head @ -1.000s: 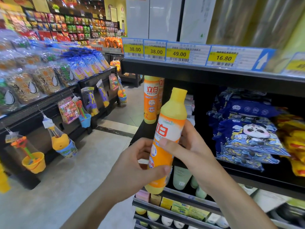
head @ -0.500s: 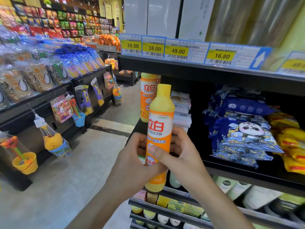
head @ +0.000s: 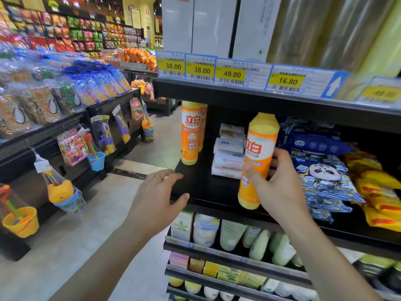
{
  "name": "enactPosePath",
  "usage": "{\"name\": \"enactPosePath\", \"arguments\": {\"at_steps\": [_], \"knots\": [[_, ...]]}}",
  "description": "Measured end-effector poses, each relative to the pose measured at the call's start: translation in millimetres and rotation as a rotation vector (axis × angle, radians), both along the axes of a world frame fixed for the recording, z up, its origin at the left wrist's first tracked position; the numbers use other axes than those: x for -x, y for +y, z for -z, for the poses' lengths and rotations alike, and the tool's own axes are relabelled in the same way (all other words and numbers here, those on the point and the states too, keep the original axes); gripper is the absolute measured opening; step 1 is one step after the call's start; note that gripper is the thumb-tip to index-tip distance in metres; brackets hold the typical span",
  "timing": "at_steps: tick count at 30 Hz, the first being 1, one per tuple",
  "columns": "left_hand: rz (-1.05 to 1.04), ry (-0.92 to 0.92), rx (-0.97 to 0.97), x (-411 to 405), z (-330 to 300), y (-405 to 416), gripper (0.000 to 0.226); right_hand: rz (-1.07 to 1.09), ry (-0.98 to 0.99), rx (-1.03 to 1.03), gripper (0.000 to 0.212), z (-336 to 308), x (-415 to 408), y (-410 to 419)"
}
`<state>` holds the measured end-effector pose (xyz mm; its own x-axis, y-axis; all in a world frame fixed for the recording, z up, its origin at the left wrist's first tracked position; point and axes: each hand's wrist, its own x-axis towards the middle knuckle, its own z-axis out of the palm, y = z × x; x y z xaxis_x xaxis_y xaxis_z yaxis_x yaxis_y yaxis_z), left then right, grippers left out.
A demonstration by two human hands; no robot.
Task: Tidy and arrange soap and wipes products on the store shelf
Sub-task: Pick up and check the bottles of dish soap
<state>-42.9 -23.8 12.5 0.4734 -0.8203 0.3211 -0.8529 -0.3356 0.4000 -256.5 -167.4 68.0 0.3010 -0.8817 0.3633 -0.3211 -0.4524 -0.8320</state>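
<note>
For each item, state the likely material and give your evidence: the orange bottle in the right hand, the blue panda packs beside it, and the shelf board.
Orange bottle: probably smooth plastic, with a moulded yellow cap and a soft sheen.
Blue panda packs: likely soft printed plastic film; they crinkle and sag.
Shelf board: black, matte, possibly painted metal; uncertain.

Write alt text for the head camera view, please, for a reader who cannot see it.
The right hand grips an orange dish soap bottle over a dark store shelf, beside stacked white wipes packs. The left hand hovers open at the shelf's edge.
</note>
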Motion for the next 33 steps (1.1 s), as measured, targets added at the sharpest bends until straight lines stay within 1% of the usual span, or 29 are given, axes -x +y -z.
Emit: {"name": "enactPosePath", "arguments": {"at_steps": [2,4,8,11,15,17,19,21,22,23,25,26,27,30,33], "knots": [[0.048,0.058,0.012,-1,12,-3,0.047,0.029,0.018,0.015,0.051,2,-2,-4],[0.056,0.077,0.024,-1,21,-5,0.042,0.047,0.032,0.025,0.051,5,-7,-6],[0.05,0.103,0.027,-3,29,-7,0.04,0.062,-0.01,-0.012,0.048,11,-16,-8],[0.068,0.093,0.023,-7,31,-5,0.042,0.077,-0.081,-0.076,0.054,13,-19,-9],[0.092,0.091,0.04,-12,36,-2,0.043,0.089,-0.12,-0.08,0.07,17,-23,-4],[0.103,0.092,0.042,-15,38,-3,0.043,0.096,-0.169,-0.008,0.075,20,-25,5],[0.104,0.089,0.048,-19,39,-3,0.042,0.136,-0.213,0.156,0.074,28,-25,19],[0.095,0.089,0.053,-24,40,-3,0.043,0.196,-0.208,0.39,0.061,39,-29,35],[0.092,0.097,0.055,-27,41,-4,0.045,0.186,-0.212,0.483,0.051,44,-32,41],[0.094,0.11,0.057,-30,42,-4,0.046,0.135,-0.216,0.527,0.043,47,-37,45],[0.1,0.143,0.06,-36,43,-4,0.048,-0.019,-0.175,0.488,0.033,46,-53,46],[0.104,0.164,0.063,-39,43,-3,0.048,-0.079,-0.123,0.423,0.033,43,-63,44],[0.111,0.185,0.063,-42,43,-3,0.048,-0.12,-0.068,0.346,0.037,40,-74,41],[0.148,0.206,0.036,-49,43,-1,0.048,-0.164,0.045,0.142,0.063,30,-110,25],[0.162,0.234,0.04,-52,43,-1,0.048,-0.15,0.065,0.031,0.087,21,-145,5]]}}
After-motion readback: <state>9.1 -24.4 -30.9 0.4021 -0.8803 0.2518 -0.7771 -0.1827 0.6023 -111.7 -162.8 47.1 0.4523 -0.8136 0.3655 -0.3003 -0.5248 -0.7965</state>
